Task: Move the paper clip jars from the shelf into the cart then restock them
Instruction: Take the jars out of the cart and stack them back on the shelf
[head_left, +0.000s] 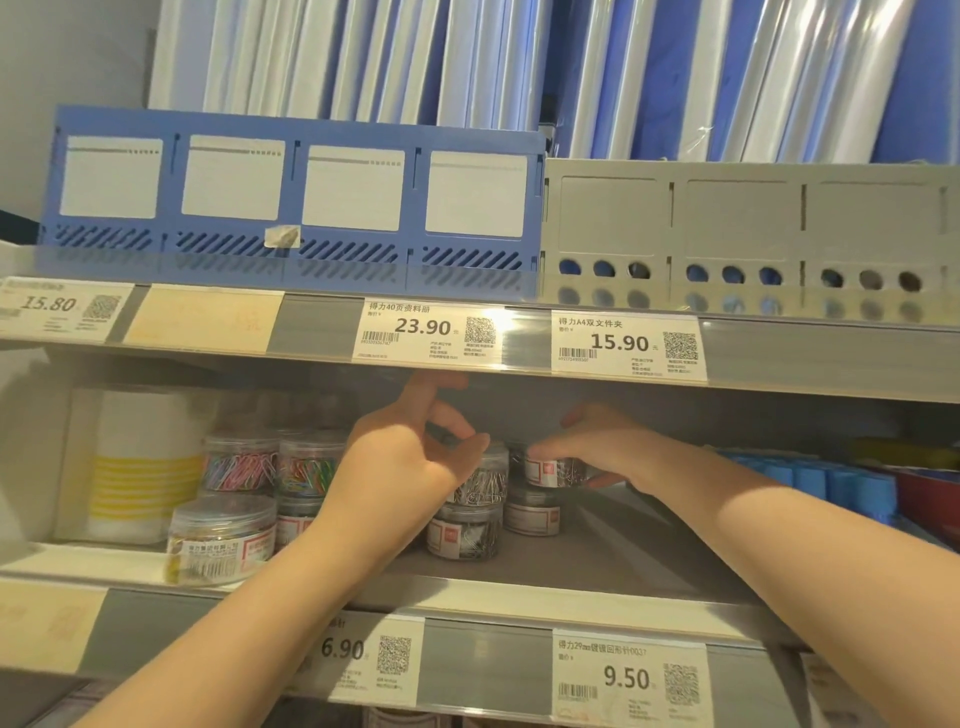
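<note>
Several clear paper clip jars stand on the middle shelf (597, 566). Two with coloured clips (240, 462) (306, 470) are stacked at the left, and one jar (221, 540) stands at the front. My left hand (400, 467) curls over the lid of a silver-clip jar (483, 483), which sits on top of another jar (465, 535). My right hand (602, 441) grips a labelled jar (548, 470) from the right, thumb below it. That jar sits on a lower jar (532, 515). No cart is in view.
A white box with yellow stripes (140, 467) stands at the shelf's left end. Blue items (810, 480) and a red bin (930, 499) fill the right. The upper shelf edge (831, 358) hangs close above my hands, carrying a blue file rack (291, 208) and a grey one (748, 234).
</note>
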